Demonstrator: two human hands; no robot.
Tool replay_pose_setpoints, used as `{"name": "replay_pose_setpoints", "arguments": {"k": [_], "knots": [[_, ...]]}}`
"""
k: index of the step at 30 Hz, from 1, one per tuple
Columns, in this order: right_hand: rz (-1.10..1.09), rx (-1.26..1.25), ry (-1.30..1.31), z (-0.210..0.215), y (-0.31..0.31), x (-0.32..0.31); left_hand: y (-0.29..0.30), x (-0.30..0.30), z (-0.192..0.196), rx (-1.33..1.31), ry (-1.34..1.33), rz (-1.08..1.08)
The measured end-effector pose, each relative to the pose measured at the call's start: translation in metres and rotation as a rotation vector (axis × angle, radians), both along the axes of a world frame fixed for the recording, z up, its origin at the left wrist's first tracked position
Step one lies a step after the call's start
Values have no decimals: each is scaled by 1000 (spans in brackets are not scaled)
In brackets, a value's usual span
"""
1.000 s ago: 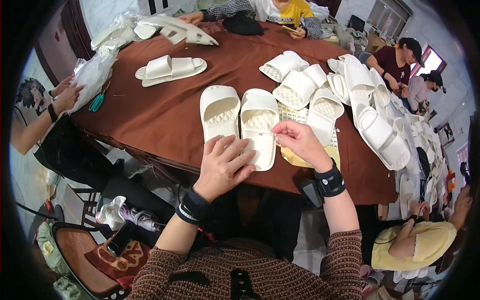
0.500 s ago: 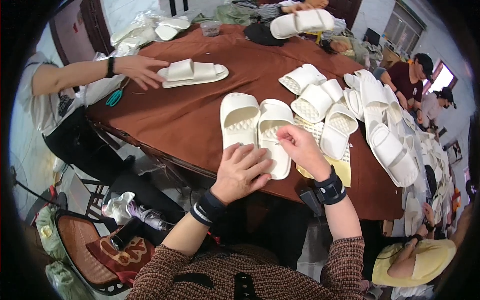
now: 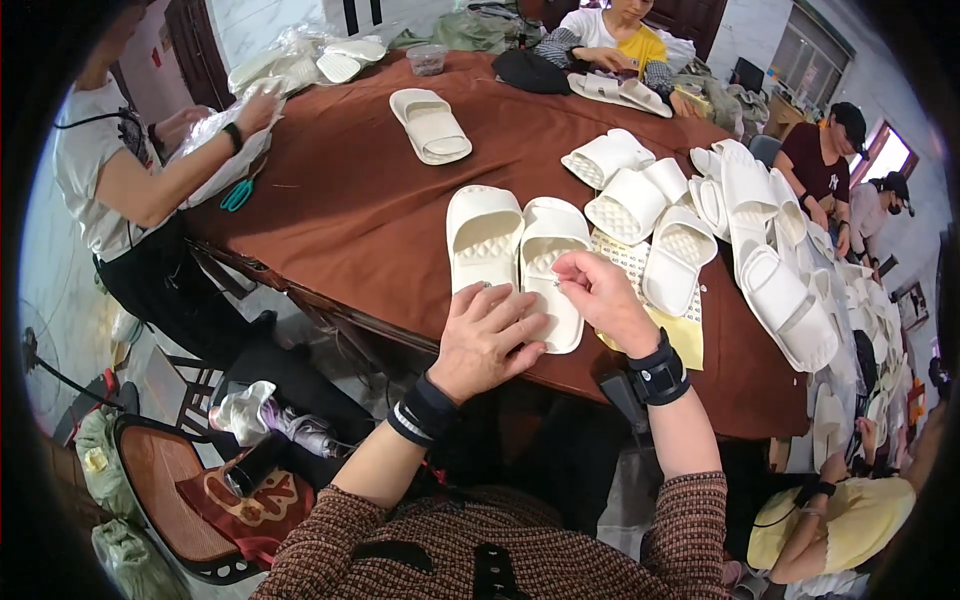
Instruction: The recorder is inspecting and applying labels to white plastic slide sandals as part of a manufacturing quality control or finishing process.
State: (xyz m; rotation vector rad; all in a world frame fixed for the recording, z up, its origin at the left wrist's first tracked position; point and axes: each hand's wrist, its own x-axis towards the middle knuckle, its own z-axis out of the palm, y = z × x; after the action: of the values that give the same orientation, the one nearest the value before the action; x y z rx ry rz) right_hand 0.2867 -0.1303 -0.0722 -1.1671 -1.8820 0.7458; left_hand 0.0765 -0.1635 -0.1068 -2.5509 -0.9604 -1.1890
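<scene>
Two white slippers (image 3: 556,222), probably light, springy and best gripped by their sides, lie under a spread left hand (image 3: 488,338) and a right hand (image 3: 606,303) pinched, contents unclear.

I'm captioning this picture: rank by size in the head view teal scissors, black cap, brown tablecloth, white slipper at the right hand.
Brown tablecloth
White slipper at the right hand
Black cap
Teal scissors

1 head-worn fisheye view faces down and forward across the nearby brown-covered table (image 3: 330,215).
</scene>
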Motion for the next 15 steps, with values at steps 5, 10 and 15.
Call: {"name": "replay_pose_setpoints", "arguments": {"k": [5, 10, 15], "knots": [[17, -31, 70, 0, -2, -2, 1, 1, -1, 10, -2, -3], [11, 34, -7, 0, 1, -1, 1, 1, -1, 11, -1, 2], [16, 50, -29, 0, 2, -3, 0, 1, -1, 2, 2, 3]]}}
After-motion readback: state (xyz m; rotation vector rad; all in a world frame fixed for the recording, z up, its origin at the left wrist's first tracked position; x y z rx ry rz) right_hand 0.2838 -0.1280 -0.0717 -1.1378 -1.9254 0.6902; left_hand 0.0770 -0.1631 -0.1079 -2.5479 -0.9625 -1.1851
